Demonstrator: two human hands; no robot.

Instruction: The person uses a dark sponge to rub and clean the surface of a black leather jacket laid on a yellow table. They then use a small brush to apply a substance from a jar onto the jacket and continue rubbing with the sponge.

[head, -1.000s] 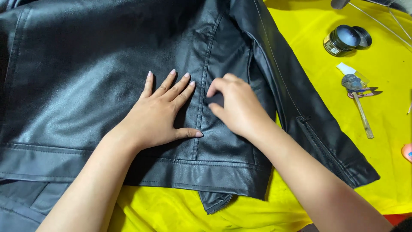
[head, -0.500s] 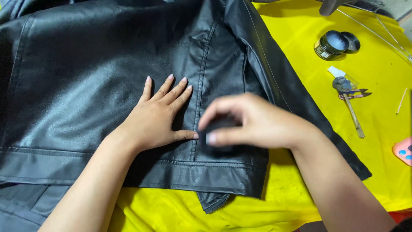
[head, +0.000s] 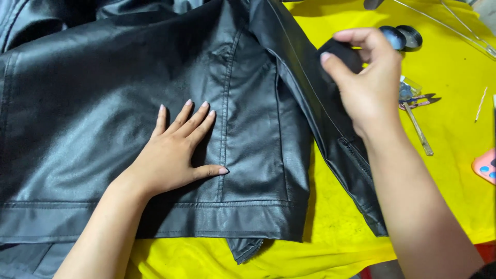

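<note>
**Two hands on a black leather jacket**

One jacket, black and faintly glossy like leather, lies spread flat over a bright yellow cloth. Its surface is smooth with a fine grain, crossed by raised stitched seams, and a doubled band runs along the hem. A sleeve trails off to the right, ending in a zipped cuff.

The left hand rests palm down on the jacket's panel just beside a vertical seam, fingers spread and straight, gripping nothing. The right hand is raised above the sleeve, thumb and fingers pinched together on a small dark pad, soft-looking and matte, held clear of the leather.

Beyond the right hand, on the cloth, sit two round dark tins, side by side and touching. Nearer lies a thin metal tool with a long straight shaft. At the right edge shows a rounded pink object, cut off by the frame.
</note>
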